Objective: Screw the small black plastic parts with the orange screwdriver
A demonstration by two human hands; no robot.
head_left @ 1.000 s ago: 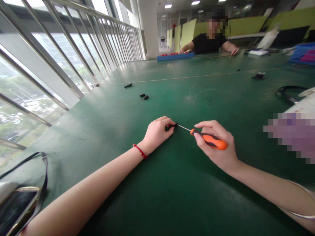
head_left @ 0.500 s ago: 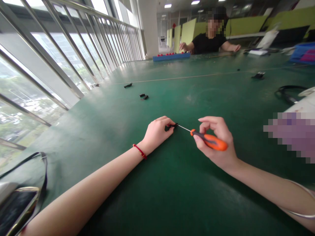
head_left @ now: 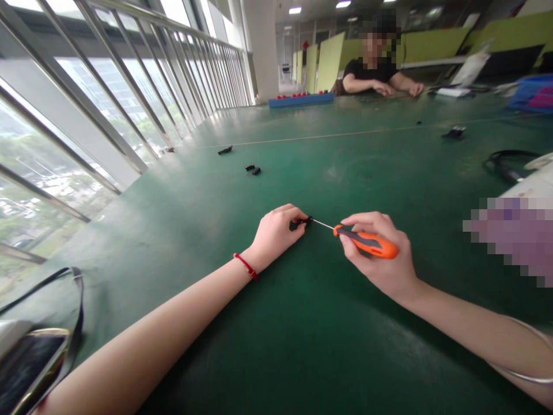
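Note:
Near the middle of the green table (head_left: 276, 323), my left hand (head_left: 279, 230) pinches a small black part (head_left: 306, 221) between thumb and fingers. Most of that part is hidden by the hand, so its exact kind does not show. My right hand (head_left: 384, 259) is closed round the handle of an orange and dark grey screwdriver (head_left: 374, 244). The thin metal shaft points left, and its tip meets the right end of the black part.
Small black pieces (head_left: 253, 169) and another black piece (head_left: 225, 150) lie farther back. A phone (head_left: 32, 369) with a strap is at lower left. Across the table sits a person (head_left: 371, 75) by a blue rack (head_left: 301, 100). A blue basket (head_left: 533, 95) stands far right.
My right fingers have shifted round the screwdriver handle, the index finger now stretched along it, and the handle has turned slightly. The person opposite has drawn a hand back from the blue rack.

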